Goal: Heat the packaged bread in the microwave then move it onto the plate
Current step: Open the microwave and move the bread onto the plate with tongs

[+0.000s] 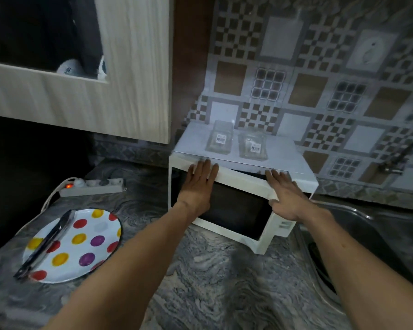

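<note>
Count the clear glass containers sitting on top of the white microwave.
2. One clear glass container with a white label sits toward the left of the white microwave top; the other sits just right of it. None looks hidden.

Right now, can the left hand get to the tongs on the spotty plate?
Probably yes. The left hand rests flat on the microwave door, holding nothing, and bare counter lies between it and the tongs on the plate.

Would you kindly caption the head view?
Both hands, left and right, press flat on the white microwave's door.
</note>
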`<state>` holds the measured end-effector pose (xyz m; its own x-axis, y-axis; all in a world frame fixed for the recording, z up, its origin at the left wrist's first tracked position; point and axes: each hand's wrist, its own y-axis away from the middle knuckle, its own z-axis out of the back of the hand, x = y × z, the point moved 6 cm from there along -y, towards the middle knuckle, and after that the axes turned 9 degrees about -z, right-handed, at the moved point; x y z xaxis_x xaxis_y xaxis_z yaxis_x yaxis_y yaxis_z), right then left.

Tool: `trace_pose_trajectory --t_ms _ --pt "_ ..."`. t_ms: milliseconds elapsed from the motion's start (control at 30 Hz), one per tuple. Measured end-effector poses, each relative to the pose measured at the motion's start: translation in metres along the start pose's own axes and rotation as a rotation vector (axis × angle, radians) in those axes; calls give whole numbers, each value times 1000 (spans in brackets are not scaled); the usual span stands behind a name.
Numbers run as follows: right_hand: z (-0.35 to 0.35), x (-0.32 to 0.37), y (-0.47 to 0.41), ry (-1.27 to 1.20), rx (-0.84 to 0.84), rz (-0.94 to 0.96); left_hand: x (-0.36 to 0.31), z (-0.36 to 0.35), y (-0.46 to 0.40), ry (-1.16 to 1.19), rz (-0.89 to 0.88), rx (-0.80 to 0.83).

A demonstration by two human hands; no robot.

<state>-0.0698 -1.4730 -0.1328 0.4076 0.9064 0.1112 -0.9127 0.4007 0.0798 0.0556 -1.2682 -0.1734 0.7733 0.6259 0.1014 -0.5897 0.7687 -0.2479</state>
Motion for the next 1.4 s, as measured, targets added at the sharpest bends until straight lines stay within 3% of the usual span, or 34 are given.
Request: trace_pose_trajectory --t_ms 300,467,767,1167,1400 --pt "-16 50 83 -103 -127 -80 20 14 35 -43 -149 43" --pt "-27 80 118 -152 -109 -85 32 23 51 -17 -211 139" --pt "-11 134 157 -334 -80 -2 61 32 78 90 -319 167" --pt "-11 235 170 -231 -70 254 114 49 120 279 -273 213" --pt "-10 287 170 -91 -151 372 140 52 149 540 -188 267"
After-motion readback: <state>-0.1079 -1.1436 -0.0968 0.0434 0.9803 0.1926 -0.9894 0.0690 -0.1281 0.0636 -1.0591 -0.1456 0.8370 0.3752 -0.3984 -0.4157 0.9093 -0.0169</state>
